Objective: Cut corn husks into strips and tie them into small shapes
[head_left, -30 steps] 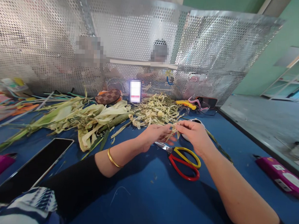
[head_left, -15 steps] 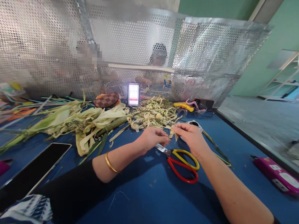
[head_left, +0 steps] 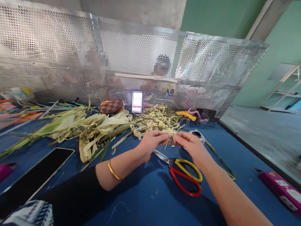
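Over the blue table, my left hand [head_left: 151, 143] and my right hand [head_left: 191, 144] almost meet, thumbs and fingertips closed in a pinch on a pale strip of corn husk [head_left: 171, 135]. Fingers partly cover it, and thin ends dangle below. Just under my hands lie scissors [head_left: 171, 162] with one yellow and one red handle, blades pointing left. Behind my hands rises a heap of shredded husk [head_left: 157, 117]. Larger, whole corn husks [head_left: 100, 127] spread to its left. A roll of white tape [head_left: 198, 135] is partly hidden behind my right hand.
A dark-screened phone [head_left: 34, 178] lies at left, near a purple device [head_left: 1, 173]; a similar purple device [head_left: 282, 190] is at right. Goggles, a yellow tool [head_left: 186, 115] and a checkered pouch [head_left: 110, 106] sit at the back, before a perforated metal screen [head_left: 138, 43] with people behind it.
My left hand has come closer to my right, and its fingers are now at the husk strip too. The view has tilted up slightly. The scissors stay on the table.
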`<act>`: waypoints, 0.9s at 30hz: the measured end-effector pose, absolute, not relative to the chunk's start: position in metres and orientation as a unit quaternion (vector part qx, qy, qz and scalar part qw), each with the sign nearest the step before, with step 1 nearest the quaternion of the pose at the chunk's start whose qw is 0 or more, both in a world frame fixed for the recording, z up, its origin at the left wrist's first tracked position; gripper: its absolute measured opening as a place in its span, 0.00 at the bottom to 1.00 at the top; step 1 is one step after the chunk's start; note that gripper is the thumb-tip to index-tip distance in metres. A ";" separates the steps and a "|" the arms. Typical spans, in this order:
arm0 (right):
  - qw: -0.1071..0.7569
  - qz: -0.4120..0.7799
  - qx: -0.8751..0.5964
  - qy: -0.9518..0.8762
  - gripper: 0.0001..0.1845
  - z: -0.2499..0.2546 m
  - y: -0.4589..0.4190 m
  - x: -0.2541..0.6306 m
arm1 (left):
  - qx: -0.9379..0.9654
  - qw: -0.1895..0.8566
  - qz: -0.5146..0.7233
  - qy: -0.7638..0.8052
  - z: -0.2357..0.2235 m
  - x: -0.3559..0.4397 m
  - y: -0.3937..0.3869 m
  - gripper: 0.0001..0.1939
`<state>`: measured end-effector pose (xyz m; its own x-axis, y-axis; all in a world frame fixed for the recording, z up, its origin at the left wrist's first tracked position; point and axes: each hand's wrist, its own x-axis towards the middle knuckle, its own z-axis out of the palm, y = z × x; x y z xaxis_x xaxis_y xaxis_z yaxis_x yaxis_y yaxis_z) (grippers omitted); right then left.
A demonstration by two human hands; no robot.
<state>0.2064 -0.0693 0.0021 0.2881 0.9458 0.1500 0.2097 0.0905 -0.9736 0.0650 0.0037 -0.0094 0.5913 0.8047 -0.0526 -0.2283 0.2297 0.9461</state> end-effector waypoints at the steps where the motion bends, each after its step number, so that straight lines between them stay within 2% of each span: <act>1: 0.537 0.337 -0.584 -0.508 0.15 0.001 -0.069 0.206 | 0.515 0.734 0.348 0.275 -0.010 0.064 0.004 0.13; 6: 0.501 0.311 -0.605 -0.535 0.14 0.002 -0.071 0.204 | 0.541 0.739 0.301 0.267 -0.008 0.061 0.005 0.15; 11: 0.459 0.313 -0.612 -0.563 0.15 0.005 -0.073 0.204 | 0.592 0.681 0.319 0.289 -0.006 0.061 0.007 0.12; 14: 0.508 0.307 -0.612 -0.523 0.14 0.003 -0.071 0.208 | 0.578 0.678 0.337 0.305 -0.006 0.062 0.008 0.12; 18: 0.583 0.339 -0.601 -0.428 0.21 -0.001 -0.068 0.210 | 0.500 0.711 0.366 0.333 -0.003 0.061 0.008 0.11; 22: 0.556 0.408 -0.571 -0.446 0.22 -0.005 -0.068 0.200 | 0.463 0.715 0.393 0.346 0.000 0.060 0.004 0.11; 27: 0.554 0.353 -0.576 -0.486 0.14 -0.009 -0.069 0.186 | 0.458 0.732 0.382 0.328 -0.002 0.061 -0.002 0.14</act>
